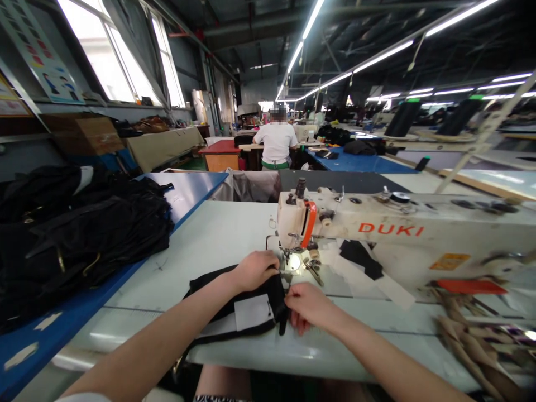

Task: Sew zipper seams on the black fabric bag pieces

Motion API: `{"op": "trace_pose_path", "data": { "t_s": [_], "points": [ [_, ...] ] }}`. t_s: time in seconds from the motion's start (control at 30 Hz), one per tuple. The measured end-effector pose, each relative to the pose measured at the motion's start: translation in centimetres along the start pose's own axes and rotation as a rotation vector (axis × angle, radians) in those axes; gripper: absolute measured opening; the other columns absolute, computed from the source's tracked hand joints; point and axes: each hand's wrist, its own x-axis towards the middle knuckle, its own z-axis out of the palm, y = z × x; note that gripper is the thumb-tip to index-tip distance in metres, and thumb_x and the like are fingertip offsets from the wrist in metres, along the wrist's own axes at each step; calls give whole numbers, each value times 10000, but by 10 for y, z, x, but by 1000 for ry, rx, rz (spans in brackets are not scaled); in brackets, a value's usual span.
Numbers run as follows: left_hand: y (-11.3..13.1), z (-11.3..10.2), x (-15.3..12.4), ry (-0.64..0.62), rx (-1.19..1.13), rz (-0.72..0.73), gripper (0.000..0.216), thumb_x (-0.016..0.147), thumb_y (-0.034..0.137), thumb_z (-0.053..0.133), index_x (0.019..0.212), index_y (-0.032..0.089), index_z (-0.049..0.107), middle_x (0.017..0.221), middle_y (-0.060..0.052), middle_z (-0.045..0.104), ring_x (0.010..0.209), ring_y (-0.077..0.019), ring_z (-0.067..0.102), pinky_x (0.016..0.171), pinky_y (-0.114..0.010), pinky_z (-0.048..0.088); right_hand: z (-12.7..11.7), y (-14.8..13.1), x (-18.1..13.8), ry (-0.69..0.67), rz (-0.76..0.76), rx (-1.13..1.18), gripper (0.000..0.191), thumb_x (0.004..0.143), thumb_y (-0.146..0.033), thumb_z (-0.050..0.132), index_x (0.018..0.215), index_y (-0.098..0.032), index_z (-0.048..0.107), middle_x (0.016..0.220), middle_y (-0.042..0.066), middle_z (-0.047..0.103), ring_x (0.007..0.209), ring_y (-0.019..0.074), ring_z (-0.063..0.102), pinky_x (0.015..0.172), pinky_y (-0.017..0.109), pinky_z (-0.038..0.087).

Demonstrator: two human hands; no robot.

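Note:
A black fabric piece (209, 285) with a white patch (252, 312) on it lies on the pale green sewing table, its right edge close to the needle of the sewing machine (393, 223). On top of the cloth, just left of the presser foot (288, 259), rests my left hand (257, 271), its fingers curled down on the fabric. My right hand (307, 306) pinches the right edge of the same piece, thumb and forefinger together. A lit spot shows on the metal plate beside the needle.
A heap of black garments (84, 234) covers the blue table on the left. Black and white scraps (362, 259) lie under the machine arm. Brown cloth (473, 346) hangs at the right front. Ahead, a person in a white shirt (276, 142) sits facing away.

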Motion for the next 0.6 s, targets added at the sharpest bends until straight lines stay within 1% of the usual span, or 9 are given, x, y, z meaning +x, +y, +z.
{"op": "trace_pose_path", "data": {
  "t_s": [0.07,0.13,0.2,0.27,0.33,0.4,0.5,0.6],
  "points": [
    [-2,0,2,-7,-32,4,94,873,270,540,837,196,588,877,-10,579,814,-160,564,753,-254,427,-6,0,3,44,-22,-50,147,738,-157,487,597,-195,468,384,-56,512,303,88,464,362,190,299],
    [-3,0,4,-9,-58,10,97,868,269,546,833,195,597,876,-14,576,823,-164,563,766,-259,427,-9,-1,2,156,-124,-177,145,715,-137,533,592,-197,484,411,-69,498,352,83,449,401,198,295],
    [-5,1,5,-2,-75,11,94,867,263,546,834,195,603,880,-17,575,832,-167,561,771,-261,427,-10,0,-2,295,-312,-365,111,703,-111,570,650,-200,532,497,-66,525,456,96,482,463,208,316],
    [-6,3,5,6,-89,5,85,863,257,553,836,196,605,878,-16,573,828,-166,560,765,-258,427,-10,4,-6,386,-532,-551,103,742,-103,573,738,-204,583,628,-38,569,589,119,525,545,226,361],
    [-6,5,5,11,-107,-2,71,854,252,564,839,197,607,874,-12,571,824,-163,559,762,-253,429,-9,9,-10,404,-699,-673,124,827,-123,522,816,-204,615,751,2,588,717,147,543,632,255,401],
    [-7,6,5,17,-130,-14,58,843,248,577,839,198,606,874,-10,571,829,-163,561,767,-251,431,-9,15,-11,403,-808,-776,180,890,-149,461,854,-193,631,829,37,587,807,175,534,700,291,423],
    [-8,5,6,15,-189,-46,42,815,226,597,845,197,608,889,-11,579,840,-166,565,776,-254,439,-12,20,-11,394,-902,-876,193,913,-171,442,909,-180,635,891,65,596,876,206,518,768,341,441],
    [-11,2,6,9,-268,-95,111,771,162,603,878,187,615,896,-12,599,830,-163,570,765,-254,449,-15,20,-10,356,-985,-911,178,897,-142,458,927,-171,630,954,76,614,976,226,510,868,385,428]
  ]
}}
